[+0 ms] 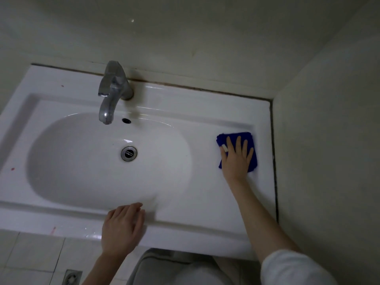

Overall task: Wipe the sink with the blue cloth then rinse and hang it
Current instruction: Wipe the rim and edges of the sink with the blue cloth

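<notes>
A folded blue cloth [251,159] lies flat on the right ledge of the white sink [201,198], close to the side wall. My right hand [236,157] presses down on it with fingers straight and spread; a pale strip is wrapped round the thumb. My left hand [123,227] rests on the sink's front rim, fingers loosely bent, holding nothing. The oval basin holds a metal drain [129,153] at its middle. A chrome tap [112,89] stands at the back, its spout over the basin; no water runs from it.
Walls close in behind the sink and on the right [329,140], with a dark seam along the sink's edge. Small red marks dot the left rim [12,169]. Below the sink are floor tiles and a floor drain [72,278].
</notes>
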